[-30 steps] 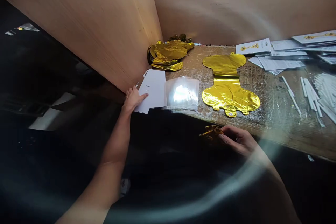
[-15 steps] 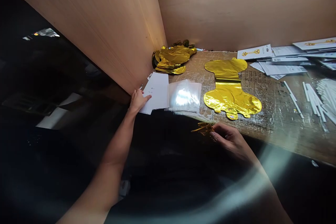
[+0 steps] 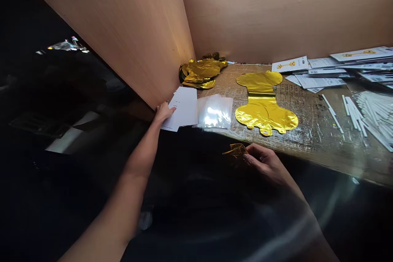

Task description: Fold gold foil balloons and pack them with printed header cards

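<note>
Your right hand [image 3: 265, 161] pinches a gold foil piece [image 3: 236, 150] between finger and thumb; your left hand [image 3: 164, 114], open, rests on white paper sheets [image 3: 184, 106], any print unreadable. Beyond, a flat gold foil balloon [image 3: 264, 102] lies with its long axis pointing away from you.

A flat gold foil balloon [image 3: 262, 104] lies on a wooden workbench [image 3: 310, 147]. To its left sits a stack of clear plastic bags [image 3: 215, 111], and left of those a stack of white paper cards [image 3: 181, 108] lies at the foot of a plywood side wall [image 3: 123, 28]. Behind them, in the corner where that wall meets a plywood back wall [image 3: 276, 12], rests a pile of gold foil balloons [image 3: 201, 73]. Right of the flat balloon, printed white cards [image 3: 325, 77] lie toward the back, with white plastic sticks [image 3: 373, 116] nearer the front edge.
</note>
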A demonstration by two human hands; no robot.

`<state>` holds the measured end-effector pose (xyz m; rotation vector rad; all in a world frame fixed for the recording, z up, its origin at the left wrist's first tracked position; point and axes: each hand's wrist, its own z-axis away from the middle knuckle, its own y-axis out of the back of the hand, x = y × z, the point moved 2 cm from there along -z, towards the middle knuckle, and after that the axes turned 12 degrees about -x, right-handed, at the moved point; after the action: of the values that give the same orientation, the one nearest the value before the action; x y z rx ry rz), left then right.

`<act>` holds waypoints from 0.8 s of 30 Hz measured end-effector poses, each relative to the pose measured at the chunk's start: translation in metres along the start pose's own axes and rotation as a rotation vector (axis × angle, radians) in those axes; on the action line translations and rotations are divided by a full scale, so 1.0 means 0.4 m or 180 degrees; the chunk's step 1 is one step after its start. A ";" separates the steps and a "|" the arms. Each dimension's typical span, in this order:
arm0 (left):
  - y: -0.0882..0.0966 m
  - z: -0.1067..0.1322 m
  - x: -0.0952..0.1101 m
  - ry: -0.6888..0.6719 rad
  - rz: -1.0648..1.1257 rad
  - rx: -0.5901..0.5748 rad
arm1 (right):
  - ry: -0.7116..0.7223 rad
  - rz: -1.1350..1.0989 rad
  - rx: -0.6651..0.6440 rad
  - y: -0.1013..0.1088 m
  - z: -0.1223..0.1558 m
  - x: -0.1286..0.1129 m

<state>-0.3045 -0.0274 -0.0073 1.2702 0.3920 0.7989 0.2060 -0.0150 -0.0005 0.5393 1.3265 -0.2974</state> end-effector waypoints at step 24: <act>0.143 0.112 0.092 -0.0574 0.1553 0.0823 | 0.0343 -0.0781 0.0022 -0.033 -0.002 -0.011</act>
<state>-0.2675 -0.0272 0.0655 1.6995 0.0337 1.0548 0.1976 -0.0261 0.0008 0.4025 1.4993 -0.4800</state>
